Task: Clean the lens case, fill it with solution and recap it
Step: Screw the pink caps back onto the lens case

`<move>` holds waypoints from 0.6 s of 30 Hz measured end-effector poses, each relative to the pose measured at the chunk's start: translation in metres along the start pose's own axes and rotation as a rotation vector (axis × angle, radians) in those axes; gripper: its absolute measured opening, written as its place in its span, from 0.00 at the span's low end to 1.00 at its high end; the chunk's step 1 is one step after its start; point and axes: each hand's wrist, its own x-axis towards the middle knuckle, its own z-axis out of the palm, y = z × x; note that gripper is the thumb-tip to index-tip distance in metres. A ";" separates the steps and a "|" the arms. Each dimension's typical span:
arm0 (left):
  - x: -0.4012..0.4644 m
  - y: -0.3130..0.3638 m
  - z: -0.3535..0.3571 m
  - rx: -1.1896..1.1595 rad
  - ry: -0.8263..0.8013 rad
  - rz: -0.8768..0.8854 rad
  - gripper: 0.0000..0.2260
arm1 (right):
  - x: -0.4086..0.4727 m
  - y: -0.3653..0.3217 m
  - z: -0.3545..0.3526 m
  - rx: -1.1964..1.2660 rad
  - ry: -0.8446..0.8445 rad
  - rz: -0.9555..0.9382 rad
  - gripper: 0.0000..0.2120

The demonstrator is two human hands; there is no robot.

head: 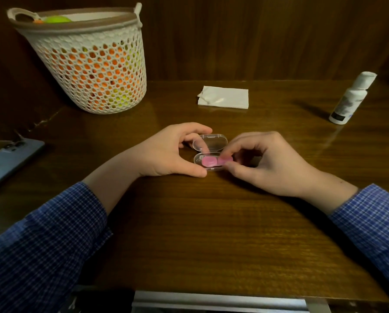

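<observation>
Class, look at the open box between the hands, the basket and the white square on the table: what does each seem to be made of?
Open box: clear hard plastic, glossy; the table shows through its lid.
Basket: probably moulded white plastic with a matte honeycomb of holes, though it could be woven.
White square: soft folded tissue or paper, matte, one corner crumpled.

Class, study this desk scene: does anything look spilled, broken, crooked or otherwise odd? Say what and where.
Nothing stands out. The clear plastic hinged box lies open at the centre, steadied by the left hand while the right hand pinches the pink lens case inside it. The white solution bottle stands capped; the folded white tissue lies flat. No liquid shows.
</observation>
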 end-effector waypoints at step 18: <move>-0.002 0.005 0.001 -0.034 0.015 0.031 0.26 | 0.002 -0.003 0.005 -0.198 -0.012 -0.013 0.11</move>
